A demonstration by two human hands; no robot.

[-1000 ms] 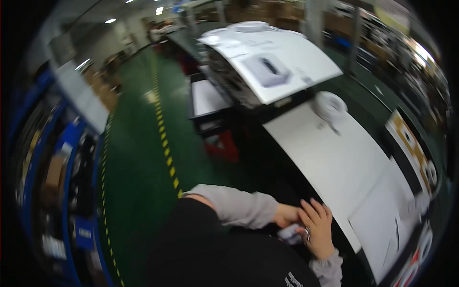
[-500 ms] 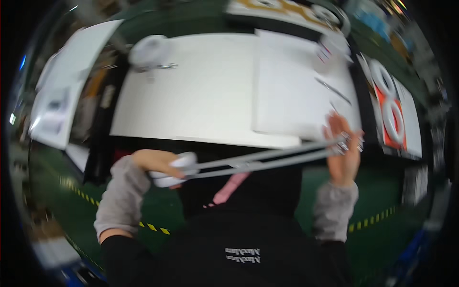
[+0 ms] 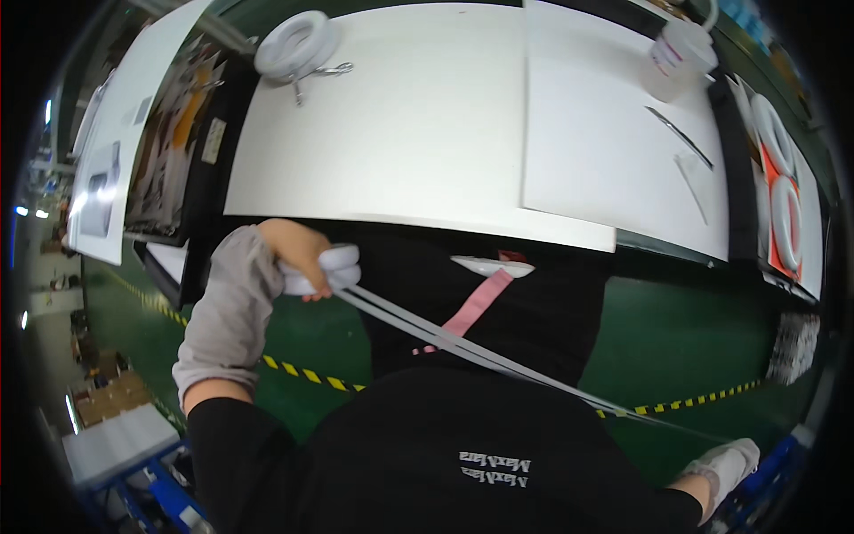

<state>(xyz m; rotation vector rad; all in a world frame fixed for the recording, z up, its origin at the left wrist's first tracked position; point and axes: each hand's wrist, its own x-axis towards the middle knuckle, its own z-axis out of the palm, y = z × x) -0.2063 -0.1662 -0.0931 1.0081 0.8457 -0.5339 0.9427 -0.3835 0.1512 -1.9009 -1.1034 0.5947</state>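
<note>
Left hand point(image 3: 298, 254): raised just below the near edge of the bench point(image 3: 400, 125), its grip closed around a white tape roll point(image 3: 327, 270).
Tape strip point(image 3: 471, 351): two pale bands run taut from the roll, down across the person's dark top toward the lower right.
Right hand point(image 3: 725, 463): low at the lower right rim, in a white glove, at the far end of the strip; whether its grip pinches the strip cannot be told.
Progress: judging by the stretch, a long length is already pulled off the roll; it is not yet cut or stuck to anything.
Bench items: a second white roll point(image 3: 294, 44) far left, a clear plastic cup point(image 3: 676, 55) far right, a thin blade-like tool point(image 3: 680, 135) near it.
Pink strap point(image 3: 471, 307): hangs at the person's front.
</note>
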